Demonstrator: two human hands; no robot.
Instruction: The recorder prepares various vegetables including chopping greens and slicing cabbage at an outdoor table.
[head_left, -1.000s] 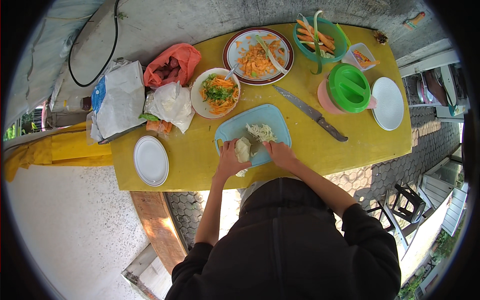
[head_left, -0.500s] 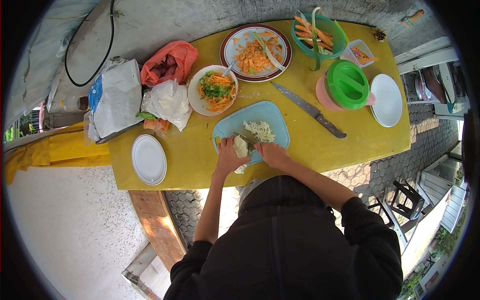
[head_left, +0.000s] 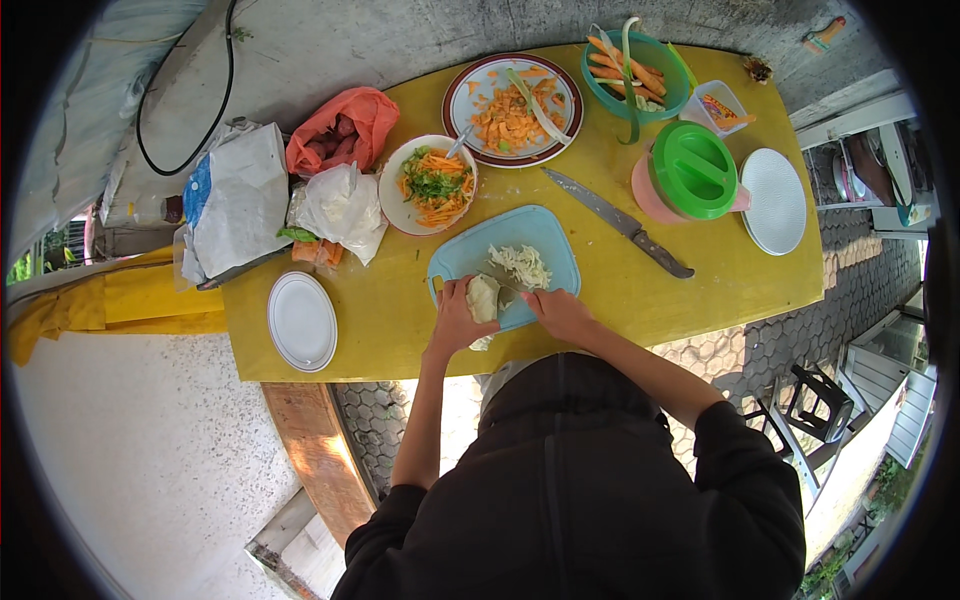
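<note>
Head view: our left hand point(head_left: 459, 315) grips cabbage point(head_left: 482, 300), our right hand point(head_left: 560, 314) a small knife point(head_left: 512, 286); a bowl point(head_left: 393, 208) and large knife point(head_left: 620, 222) flank the board point(head_left: 458, 257).

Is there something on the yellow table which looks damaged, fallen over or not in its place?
Nothing plainly damaged or tipped over. A mild oddity: a large knife lies uncovered and slantwise on the table, right of the blue cutting board, its blade exposed.

Bare yellow tabletop point(head_left: 385, 315) leaves passage between the white plate point(head_left: 303, 322) and the blue cutting board point(head_left: 455, 250), while a long knife point(head_left: 602, 209) lies between board and green-lidded pitcher point(head_left: 697, 170), and a vegetable-filled bowl point(head_left: 394, 212) crowds the board's far-left corner.
</note>
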